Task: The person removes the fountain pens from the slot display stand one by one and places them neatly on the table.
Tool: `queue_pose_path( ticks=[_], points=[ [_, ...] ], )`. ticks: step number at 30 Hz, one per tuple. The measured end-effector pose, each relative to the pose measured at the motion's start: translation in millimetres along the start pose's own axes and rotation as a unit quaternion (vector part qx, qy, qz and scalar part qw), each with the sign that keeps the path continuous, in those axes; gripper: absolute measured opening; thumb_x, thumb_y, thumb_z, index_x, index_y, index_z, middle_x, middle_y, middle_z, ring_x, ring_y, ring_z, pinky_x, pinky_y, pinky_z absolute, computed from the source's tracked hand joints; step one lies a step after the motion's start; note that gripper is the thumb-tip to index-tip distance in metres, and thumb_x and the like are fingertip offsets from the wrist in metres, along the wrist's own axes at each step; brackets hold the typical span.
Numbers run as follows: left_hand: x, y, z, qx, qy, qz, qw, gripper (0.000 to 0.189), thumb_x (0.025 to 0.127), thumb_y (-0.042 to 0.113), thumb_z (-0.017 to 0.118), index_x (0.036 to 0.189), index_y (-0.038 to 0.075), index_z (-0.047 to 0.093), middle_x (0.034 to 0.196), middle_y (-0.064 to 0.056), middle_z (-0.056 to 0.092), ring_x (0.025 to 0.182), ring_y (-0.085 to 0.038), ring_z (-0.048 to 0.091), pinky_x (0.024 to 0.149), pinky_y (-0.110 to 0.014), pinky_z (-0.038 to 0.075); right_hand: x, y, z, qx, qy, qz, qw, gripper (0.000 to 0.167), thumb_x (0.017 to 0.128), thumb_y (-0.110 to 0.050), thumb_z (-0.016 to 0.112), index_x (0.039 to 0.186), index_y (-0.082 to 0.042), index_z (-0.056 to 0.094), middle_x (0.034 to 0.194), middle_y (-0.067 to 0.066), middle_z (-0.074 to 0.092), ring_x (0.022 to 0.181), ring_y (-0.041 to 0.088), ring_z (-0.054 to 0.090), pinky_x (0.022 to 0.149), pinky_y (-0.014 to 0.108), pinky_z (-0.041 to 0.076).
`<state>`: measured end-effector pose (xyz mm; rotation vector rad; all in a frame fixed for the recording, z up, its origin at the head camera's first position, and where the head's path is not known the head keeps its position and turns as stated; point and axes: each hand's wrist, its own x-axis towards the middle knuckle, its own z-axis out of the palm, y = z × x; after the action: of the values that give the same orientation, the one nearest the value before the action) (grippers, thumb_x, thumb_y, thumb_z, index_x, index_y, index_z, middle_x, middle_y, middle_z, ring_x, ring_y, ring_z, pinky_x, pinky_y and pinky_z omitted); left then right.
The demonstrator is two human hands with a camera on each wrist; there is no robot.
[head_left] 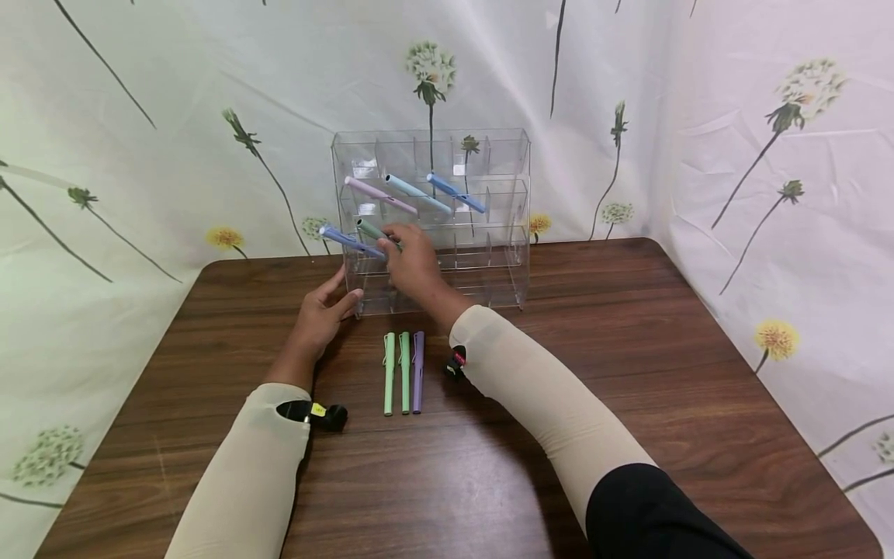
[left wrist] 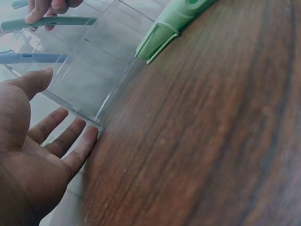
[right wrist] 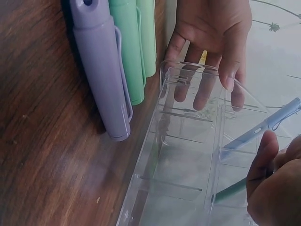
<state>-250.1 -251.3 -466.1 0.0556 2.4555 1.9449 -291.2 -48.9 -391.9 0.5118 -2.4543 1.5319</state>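
Observation:
A clear tiered pen holder point(head_left: 489, 260) stands at the back of the wooden table. My right hand point(head_left: 415, 264) pinches a dark green pen point(head_left: 370, 228), whose lower end is inside a compartment of a lower tier. Left of it, a blue pen point(head_left: 342, 239) leans in the same tier. My left hand point(head_left: 317, 318) rests against the holder's left side, fingers straight, thumb near its front. Higher up lean a pink pen point(head_left: 377, 194), a light blue pen point(head_left: 417, 192) and a darker blue pen point(head_left: 455, 192).
In front of the holder lie a light green pen point(head_left: 389, 374), a green pen point(head_left: 405, 373) and a purple pen point(head_left: 418, 373), side by side. A floral cloth point(head_left: 293, 93) hangs behind the table.

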Motion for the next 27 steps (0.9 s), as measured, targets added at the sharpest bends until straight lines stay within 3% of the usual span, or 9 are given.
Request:
queue_pose_path(
  ticks=[11, 22, 27],
  points=[
    [-0.3, -0.5, 0.1, 0.001, 0.001, 0.004, 1.0, 0.07, 0.111, 0.031, 0.068, 0.171, 0.038, 0.032, 0.179, -0.006, 0.033, 0.157, -0.035, 0.046, 0.113, -0.036, 0.057, 2.3, -5.4, -2.1, 0.044, 0.013, 0.004, 0.999, 0.033, 0.114, -0.014, 0.059, 0.144, -0.003, 0.064, 0.133, 0.016, 0.064, 0.051, 0.012, 0.061, 0.047, 0.029, 0.061],
    [1.0, -1.8, 0.3, -0.001, 0.001, 0.005, 1.0, 0.071, 0.111, 0.031, 0.068, 0.171, 0.038, 0.031, 0.177, -0.011, 0.037, 0.156, -0.036, 0.049, 0.109, -0.031, 0.06, 4.9, -8.8, -5.5, 0.031, 0.022, -0.017, 0.9991, 0.025, 0.116, -0.016, 0.052, 0.134, -0.003, 0.062, 0.127, 0.015, 0.061, 0.058, 0.015, 0.063, 0.05, 0.027, 0.06],
    [0.1, -0.9, 0.6, 0.001, 0.003, 0.006, 1.0, 0.07, 0.111, 0.032, 0.068, 0.17, 0.039, 0.032, 0.176, -0.012, 0.04, 0.155, -0.036, 0.049, 0.109, -0.031, 0.061, 6.4, -12.6, -8.5, 0.018, 0.022, -0.02, 0.9994, 0.025, 0.116, -0.016, 0.05, 0.136, -0.003, 0.06, 0.128, 0.013, 0.061, 0.063, 0.016, 0.064, 0.055, 0.024, 0.06]
  ],
)
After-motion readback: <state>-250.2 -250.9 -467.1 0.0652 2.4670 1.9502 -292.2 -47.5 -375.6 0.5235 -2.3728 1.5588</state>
